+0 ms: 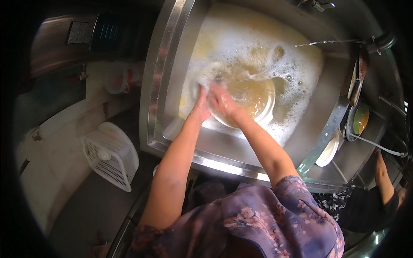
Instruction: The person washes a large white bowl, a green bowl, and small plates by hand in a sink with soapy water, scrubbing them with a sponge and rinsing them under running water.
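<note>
Soapy, yellowish water with foam (300,87) fills a stainless steel sink (226,145). A round white basin (269,111) lies partly under the water, its pale rim showing at the right and near sides. My left hand (201,104) is at the basin's left edge, fingers partly hidden by foam and splashing. Beside it my right hand (222,100) reaches over the basin's left part, blurred by motion. The hands are close together, and whether either grips the rim or something under the water cannot be told.
A thin water jet comes from a metal spout (382,45) at the right. Beyond the divider, the second compartment holds a white dish (329,150) and a green-and-orange bowl (361,119). A knife (356,92) leans nearby. White plastic baskets (109,156) stand left. Another person's arm (384,174) shows far right.
</note>
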A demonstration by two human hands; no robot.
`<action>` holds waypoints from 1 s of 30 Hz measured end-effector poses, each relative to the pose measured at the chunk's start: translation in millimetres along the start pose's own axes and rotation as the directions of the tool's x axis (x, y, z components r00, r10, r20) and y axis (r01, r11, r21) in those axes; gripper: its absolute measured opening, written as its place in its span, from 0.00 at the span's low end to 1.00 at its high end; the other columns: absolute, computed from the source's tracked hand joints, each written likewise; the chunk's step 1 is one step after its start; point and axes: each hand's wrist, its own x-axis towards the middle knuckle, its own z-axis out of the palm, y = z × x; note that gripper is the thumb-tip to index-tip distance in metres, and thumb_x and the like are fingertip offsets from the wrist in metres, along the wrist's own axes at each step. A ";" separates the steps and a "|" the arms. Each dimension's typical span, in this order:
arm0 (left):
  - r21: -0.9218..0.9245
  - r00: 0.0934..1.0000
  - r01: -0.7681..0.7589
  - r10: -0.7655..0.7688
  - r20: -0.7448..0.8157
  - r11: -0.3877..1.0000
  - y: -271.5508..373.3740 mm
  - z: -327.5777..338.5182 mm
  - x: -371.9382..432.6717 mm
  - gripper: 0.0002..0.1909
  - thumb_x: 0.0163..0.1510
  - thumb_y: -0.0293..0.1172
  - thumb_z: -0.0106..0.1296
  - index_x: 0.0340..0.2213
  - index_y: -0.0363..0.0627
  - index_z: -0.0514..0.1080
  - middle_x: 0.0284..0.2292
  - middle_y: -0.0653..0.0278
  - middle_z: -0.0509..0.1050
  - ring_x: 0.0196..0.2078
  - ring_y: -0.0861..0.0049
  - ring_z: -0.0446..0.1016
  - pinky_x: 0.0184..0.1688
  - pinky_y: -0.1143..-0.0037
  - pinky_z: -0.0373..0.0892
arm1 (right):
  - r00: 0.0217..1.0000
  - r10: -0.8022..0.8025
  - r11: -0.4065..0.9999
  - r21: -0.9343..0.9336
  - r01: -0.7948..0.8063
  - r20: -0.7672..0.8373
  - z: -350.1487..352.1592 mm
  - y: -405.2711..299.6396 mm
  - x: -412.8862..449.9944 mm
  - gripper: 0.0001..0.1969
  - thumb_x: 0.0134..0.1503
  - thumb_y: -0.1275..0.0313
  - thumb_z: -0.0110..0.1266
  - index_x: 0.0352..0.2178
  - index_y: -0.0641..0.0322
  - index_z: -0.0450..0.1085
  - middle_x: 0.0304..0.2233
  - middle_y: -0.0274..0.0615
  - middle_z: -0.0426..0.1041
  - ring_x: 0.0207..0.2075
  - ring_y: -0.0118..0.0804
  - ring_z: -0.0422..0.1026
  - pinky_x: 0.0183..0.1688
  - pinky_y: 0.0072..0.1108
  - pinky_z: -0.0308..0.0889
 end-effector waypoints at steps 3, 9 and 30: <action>0.157 0.988 -0.082 0.101 -0.116 0.984 -16.1 -42.4 36.3 0.38 0.54 0.59 0.38 0.55 0.40 0.53 0.56 0.56 0.55 0.58 0.67 0.55 0.57 0.66 0.54 | 0.983 0.044 0.996 0.064 -0.056 0.181 -12.3 -23.0 -42.3 0.24 0.51 0.70 0.46 0.51 0.63 0.58 0.50 0.56 0.62 0.48 0.55 0.64 0.59 0.39 0.46; 0.279 0.982 -0.017 0.068 -0.175 0.960 -12.5 -33.1 32.4 0.20 0.43 0.14 0.50 0.41 0.26 0.64 0.36 0.45 0.70 0.34 0.59 0.74 0.27 0.65 0.73 | 0.782 0.518 0.731 -0.654 -0.194 0.347 -94.1 51.1 -78.4 0.24 0.54 0.59 0.41 0.52 0.54 0.61 0.51 0.48 0.63 0.52 0.42 0.62 0.58 0.36 0.50; 0.400 0.994 -0.004 0.049 -0.101 0.916 -35.0 -44.0 43.4 0.23 0.40 0.15 0.50 0.42 0.30 0.64 0.36 0.52 0.71 0.35 0.62 0.74 0.34 0.69 0.73 | 0.839 0.512 0.500 -0.858 -0.118 0.184 -61.9 46.6 -39.3 0.22 0.53 0.62 0.42 0.50 0.55 0.62 0.47 0.50 0.66 0.50 0.45 0.64 0.52 0.32 0.58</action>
